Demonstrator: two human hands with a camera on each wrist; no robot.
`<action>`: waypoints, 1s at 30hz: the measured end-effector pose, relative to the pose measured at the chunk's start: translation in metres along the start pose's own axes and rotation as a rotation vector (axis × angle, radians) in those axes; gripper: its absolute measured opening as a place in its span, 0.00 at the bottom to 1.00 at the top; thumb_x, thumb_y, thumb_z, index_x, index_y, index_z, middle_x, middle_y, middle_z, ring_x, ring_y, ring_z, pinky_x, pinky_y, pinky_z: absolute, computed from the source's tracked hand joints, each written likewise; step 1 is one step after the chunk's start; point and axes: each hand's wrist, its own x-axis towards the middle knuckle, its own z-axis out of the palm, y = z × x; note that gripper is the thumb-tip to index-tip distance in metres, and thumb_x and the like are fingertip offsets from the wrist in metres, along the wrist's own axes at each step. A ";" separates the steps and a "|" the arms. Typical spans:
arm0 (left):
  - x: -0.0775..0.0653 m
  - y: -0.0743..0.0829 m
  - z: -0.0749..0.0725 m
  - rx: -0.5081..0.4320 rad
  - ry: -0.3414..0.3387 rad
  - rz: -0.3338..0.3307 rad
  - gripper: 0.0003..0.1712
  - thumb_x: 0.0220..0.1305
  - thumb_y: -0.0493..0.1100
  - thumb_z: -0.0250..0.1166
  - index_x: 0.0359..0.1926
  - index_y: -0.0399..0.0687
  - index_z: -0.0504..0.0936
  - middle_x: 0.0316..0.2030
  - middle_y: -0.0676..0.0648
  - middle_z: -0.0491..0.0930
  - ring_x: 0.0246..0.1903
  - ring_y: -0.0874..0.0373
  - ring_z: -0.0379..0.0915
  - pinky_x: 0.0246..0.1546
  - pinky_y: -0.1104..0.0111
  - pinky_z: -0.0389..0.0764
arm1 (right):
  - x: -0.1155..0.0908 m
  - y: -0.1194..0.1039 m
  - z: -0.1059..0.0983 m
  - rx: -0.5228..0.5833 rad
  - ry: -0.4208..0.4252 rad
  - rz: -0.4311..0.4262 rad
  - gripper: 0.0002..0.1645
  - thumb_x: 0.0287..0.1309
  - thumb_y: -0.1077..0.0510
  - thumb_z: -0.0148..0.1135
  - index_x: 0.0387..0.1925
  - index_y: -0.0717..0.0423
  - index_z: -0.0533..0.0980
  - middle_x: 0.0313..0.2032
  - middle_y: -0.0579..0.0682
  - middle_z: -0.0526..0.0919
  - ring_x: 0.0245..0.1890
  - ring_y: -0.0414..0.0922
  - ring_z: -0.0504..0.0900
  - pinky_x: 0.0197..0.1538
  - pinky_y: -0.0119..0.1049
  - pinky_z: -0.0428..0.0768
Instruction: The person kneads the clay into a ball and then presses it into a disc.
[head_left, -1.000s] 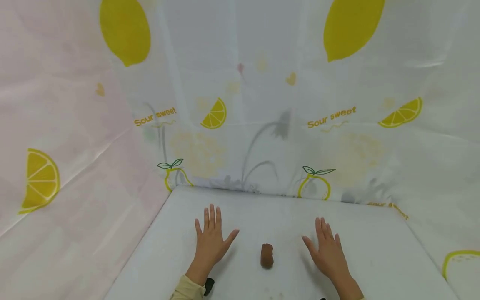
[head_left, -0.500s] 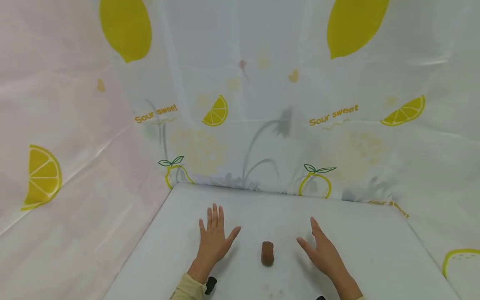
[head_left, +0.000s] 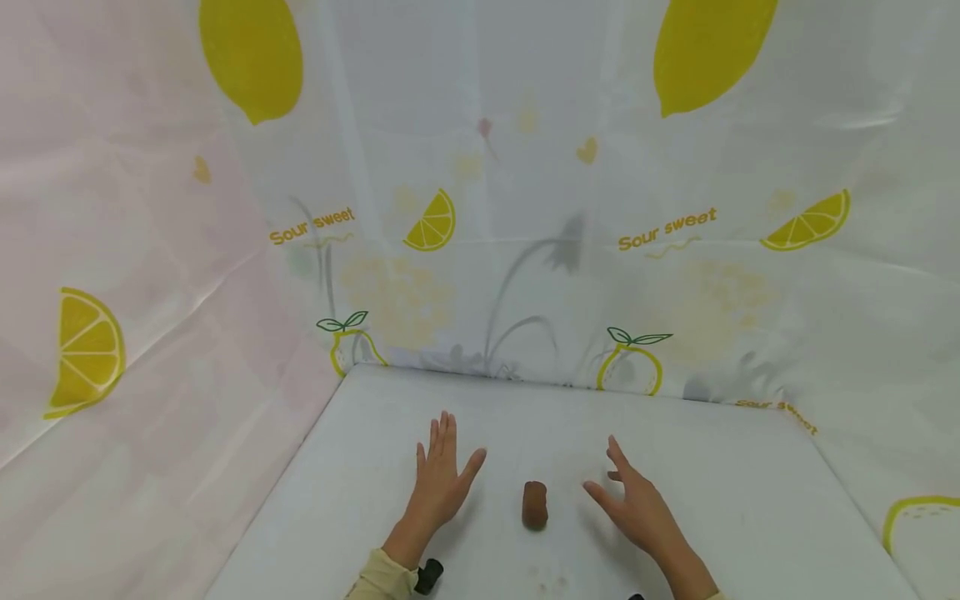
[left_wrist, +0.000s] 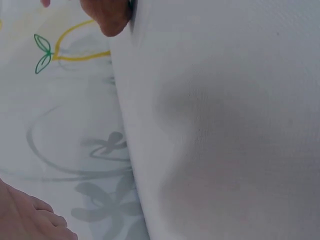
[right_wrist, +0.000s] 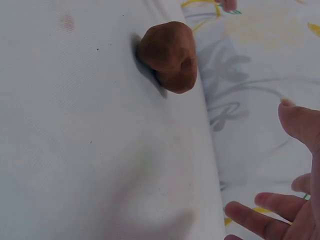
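Note:
A short, thick brown lump like modelling clay (head_left: 535, 506) lies on the white table between my hands. In the right wrist view the brown lump (right_wrist: 172, 57) shows a rounded end with a crease or fold in its side. My left hand (head_left: 438, 483) hovers to the left of it, fingers straight and thumb spread toward it. On the other side my right hand (head_left: 637, 504) hangs over the table, thumb and index finger pointing inward and apart. Neither hand touches the lump. At the left wrist view's top edge the lump (left_wrist: 107, 15) is partly cut off.
The white table (head_left: 720, 467) runs back to a hanging cloth (head_left: 480, 317) printed with lemons, which also closes off both sides. Faint brownish smudges (head_left: 547, 581) mark the table in front of the lump. A black wrist device (head_left: 429, 576) sits at my left wrist.
Both hands have moved inward toward the lump, the left to the right and the right to the left. My right hand has turned onto its side, fingers bending slightly. The lump stays put.

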 end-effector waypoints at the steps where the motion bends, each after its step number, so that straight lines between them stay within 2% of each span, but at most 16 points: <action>1: 0.000 0.000 0.002 -0.028 0.000 -0.001 0.51 0.76 0.65 0.50 0.80 0.33 0.44 0.80 0.37 0.42 0.79 0.39 0.33 0.72 0.36 0.37 | 0.000 0.000 0.001 0.006 0.001 -0.007 0.57 0.66 0.34 0.62 0.81 0.55 0.46 0.73 0.60 0.65 0.63 0.58 0.77 0.64 0.64 0.69; 5: -0.002 0.003 0.006 -0.149 -0.015 -0.006 0.48 0.78 0.61 0.50 0.79 0.31 0.45 0.80 0.35 0.42 0.78 0.36 0.33 0.71 0.34 0.37 | 0.000 0.000 0.004 0.023 0.006 -0.034 0.57 0.65 0.35 0.64 0.81 0.54 0.47 0.71 0.60 0.69 0.61 0.56 0.79 0.63 0.63 0.71; 16: -0.005 0.015 0.012 -0.399 -0.104 -0.078 0.43 0.82 0.59 0.40 0.80 0.34 0.41 0.80 0.34 0.38 0.79 0.40 0.29 0.74 0.40 0.34 | -0.003 -0.008 0.011 0.020 0.001 -0.066 0.56 0.64 0.36 0.66 0.80 0.56 0.53 0.68 0.59 0.74 0.59 0.54 0.81 0.61 0.61 0.73; 21: -0.003 0.014 0.021 -0.461 -0.120 -0.093 0.43 0.82 0.61 0.37 0.80 0.35 0.42 0.80 0.35 0.39 0.79 0.40 0.29 0.74 0.40 0.34 | -0.002 -0.013 0.015 0.026 -0.008 -0.068 0.53 0.62 0.35 0.67 0.78 0.58 0.59 0.68 0.58 0.74 0.59 0.55 0.81 0.62 0.59 0.74; 26: -0.004 0.017 0.027 -0.497 -0.128 -0.084 0.41 0.83 0.58 0.37 0.80 0.33 0.43 0.79 0.33 0.40 0.79 0.38 0.31 0.74 0.40 0.35 | -0.002 -0.012 0.020 0.046 -0.002 -0.099 0.48 0.61 0.38 0.70 0.73 0.60 0.67 0.67 0.59 0.75 0.57 0.56 0.82 0.61 0.57 0.75; 30: -0.004 0.020 0.029 -0.554 -0.127 -0.071 0.41 0.83 0.57 0.38 0.79 0.32 0.43 0.79 0.32 0.40 0.78 0.37 0.33 0.74 0.41 0.37 | -0.001 -0.013 0.024 0.049 -0.009 -0.105 0.46 0.60 0.38 0.71 0.72 0.59 0.69 0.66 0.59 0.76 0.55 0.57 0.83 0.59 0.57 0.77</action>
